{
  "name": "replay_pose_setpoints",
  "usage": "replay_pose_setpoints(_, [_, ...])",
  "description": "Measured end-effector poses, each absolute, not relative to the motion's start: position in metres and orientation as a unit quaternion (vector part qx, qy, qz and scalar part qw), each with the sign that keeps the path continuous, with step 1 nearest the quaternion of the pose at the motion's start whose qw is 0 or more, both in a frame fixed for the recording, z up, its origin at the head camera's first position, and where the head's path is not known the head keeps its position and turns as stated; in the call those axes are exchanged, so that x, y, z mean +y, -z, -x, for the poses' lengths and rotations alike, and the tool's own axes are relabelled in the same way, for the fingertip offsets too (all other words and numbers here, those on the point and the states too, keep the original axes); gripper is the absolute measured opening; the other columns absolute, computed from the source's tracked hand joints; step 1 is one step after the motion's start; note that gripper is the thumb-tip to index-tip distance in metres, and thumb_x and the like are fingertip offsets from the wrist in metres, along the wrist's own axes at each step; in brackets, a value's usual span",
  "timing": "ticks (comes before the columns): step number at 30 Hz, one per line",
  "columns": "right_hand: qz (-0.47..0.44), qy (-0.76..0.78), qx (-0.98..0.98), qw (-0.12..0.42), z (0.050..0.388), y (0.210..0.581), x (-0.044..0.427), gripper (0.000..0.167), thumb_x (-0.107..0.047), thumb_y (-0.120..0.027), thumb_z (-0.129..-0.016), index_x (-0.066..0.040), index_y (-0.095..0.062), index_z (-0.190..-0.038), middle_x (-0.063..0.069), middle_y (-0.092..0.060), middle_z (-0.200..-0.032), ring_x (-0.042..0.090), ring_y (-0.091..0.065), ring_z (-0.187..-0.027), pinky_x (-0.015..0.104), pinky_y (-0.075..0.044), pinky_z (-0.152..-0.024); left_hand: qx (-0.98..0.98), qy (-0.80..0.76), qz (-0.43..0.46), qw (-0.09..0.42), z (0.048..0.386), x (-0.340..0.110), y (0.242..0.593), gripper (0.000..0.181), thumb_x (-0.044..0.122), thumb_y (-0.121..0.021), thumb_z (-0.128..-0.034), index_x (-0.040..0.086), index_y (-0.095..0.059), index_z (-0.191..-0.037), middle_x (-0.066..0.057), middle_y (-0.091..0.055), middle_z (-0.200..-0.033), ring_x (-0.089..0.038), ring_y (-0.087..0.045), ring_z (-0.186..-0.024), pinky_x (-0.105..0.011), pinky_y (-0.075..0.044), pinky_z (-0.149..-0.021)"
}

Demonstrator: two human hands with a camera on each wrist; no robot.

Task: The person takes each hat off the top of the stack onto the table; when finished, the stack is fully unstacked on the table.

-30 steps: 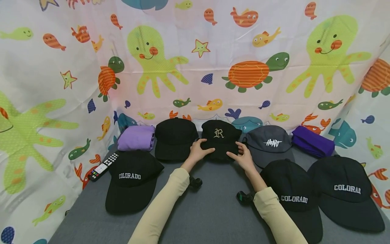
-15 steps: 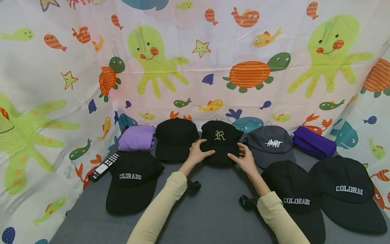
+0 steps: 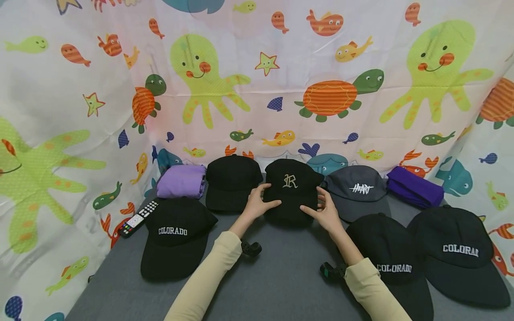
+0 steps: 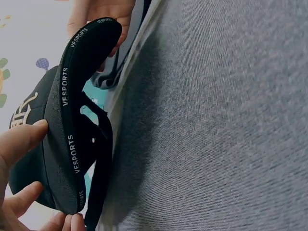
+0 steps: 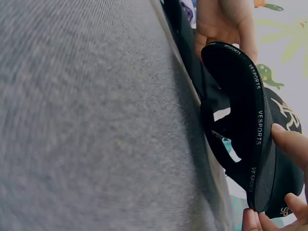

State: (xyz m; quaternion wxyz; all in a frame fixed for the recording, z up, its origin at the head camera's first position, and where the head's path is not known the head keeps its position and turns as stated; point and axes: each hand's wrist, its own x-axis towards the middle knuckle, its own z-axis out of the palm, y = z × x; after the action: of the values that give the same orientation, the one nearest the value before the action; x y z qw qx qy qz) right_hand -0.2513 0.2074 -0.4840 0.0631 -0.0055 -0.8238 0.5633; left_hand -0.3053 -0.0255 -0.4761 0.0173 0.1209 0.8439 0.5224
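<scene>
Both hands hold a black baseball cap with a gold R-like letter, at the back middle of the grey surface. My left hand grips the left side of its brim, thumb on top and fingers at the edge. The right hand grips the opposite side likewise. In the left wrist view the brim is curved and lifted off the surface, with VESPORTS lettering along its edge. The right wrist view shows the cap's underside and its open back strap.
A plain black cap and a grey HEART cap flank the held one. Black COLORADO caps lie at left and right. Lilac cloth, purple cloth and a remote control lie near the patterned curtain.
The held cap has come slightly forward, toward the person. The right hand has shifted a little right and nearer, the left hand slightly left and nearer. The other caps stay put.
</scene>
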Motion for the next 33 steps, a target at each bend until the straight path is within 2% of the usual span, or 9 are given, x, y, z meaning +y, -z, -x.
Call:
replay_pose_setpoints(6, [0.003,-0.548,-0.834,0.064,0.245,0.477,0.207,0.089,-0.036,-0.074,-0.078,-0.021,-0.021,-0.147,0.017,-0.037,-0.139,0.032,-0.052,-0.104,0.042,-0.045,-0.082,0.838,-0.531,-0.124,0.008,0.298,-0.028,0.473,0.067,0.031,-0.075,-0.0777,0.015,-0.045,-0.135,-0.017,-0.039,-0.130,-0.031,-0.046,-0.105,-0.044,-0.045,-0.087])
replay_pose_setpoints(12, [0.013,-0.534,-0.843,0.058,0.236,0.471,0.206,0.092,-0.037,-0.073,-0.079,-0.022,-0.014,-0.149,0.019,-0.035,-0.138,0.032,-0.048,-0.105,0.039,-0.044,-0.081,0.842,-0.524,-0.125,-0.002,0.291,-0.033,0.470,0.069,0.032,-0.073,-0.0792,0.015,-0.041,-0.138,-0.017,-0.042,-0.125,-0.025,-0.050,-0.087,-0.035,-0.045,-0.074])
replay_pose_setpoints(18, [0.009,-0.537,-0.841,0.059,0.229,0.465,0.204,0.096,-0.037,-0.072,-0.080,-0.025,-0.006,-0.149,0.018,-0.038,-0.132,0.028,-0.052,-0.096,0.032,-0.046,-0.075,0.852,-0.506,-0.136,-0.007,0.283,-0.038,0.466,0.073,0.035,-0.071,-0.0804,0.014,-0.035,-0.141,-0.018,-0.043,-0.124,-0.025,-0.049,-0.085,-0.032,-0.043,-0.071])
replay_pose_setpoints(22, [0.008,-0.529,-0.847,0.058,0.224,0.462,0.204,0.098,-0.039,-0.072,-0.079,-0.026,-0.005,-0.149,0.017,-0.039,-0.127,0.024,-0.050,-0.087,0.031,-0.043,-0.072,0.861,-0.486,-0.152,-0.009,0.278,-0.043,0.463,0.077,0.037,-0.070,-0.0811,0.015,-0.031,-0.143,-0.017,-0.043,-0.121,-0.022,-0.047,-0.080,-0.030,-0.042,-0.070])
replay_pose_setpoints(29, [0.005,-0.501,-0.863,0.058,0.217,0.460,0.205,0.101,-0.041,-0.072,-0.079,-0.024,-0.002,-0.150,0.015,-0.044,-0.118,0.019,-0.050,-0.079,0.031,-0.042,-0.068,0.861,-0.486,-0.150,0.021,0.270,-0.053,0.459,0.091,0.041,-0.071,-0.0792,0.019,-0.017,-0.149,-0.011,-0.043,-0.110,-0.016,-0.046,-0.061,-0.027,-0.042,-0.058])
replay_pose_setpoints(33, [0.006,-0.501,-0.865,0.045,0.211,0.461,0.204,0.101,-0.040,-0.072,-0.079,-0.024,-0.002,-0.150,0.015,-0.043,-0.116,0.018,-0.049,-0.077,0.030,-0.042,-0.067,0.860,-0.485,-0.157,0.035,0.266,-0.058,0.460,0.095,0.043,-0.071,-0.0781,0.017,-0.015,-0.149,-0.012,-0.044,-0.109,-0.016,-0.044,-0.059,-0.027,-0.041,-0.056])
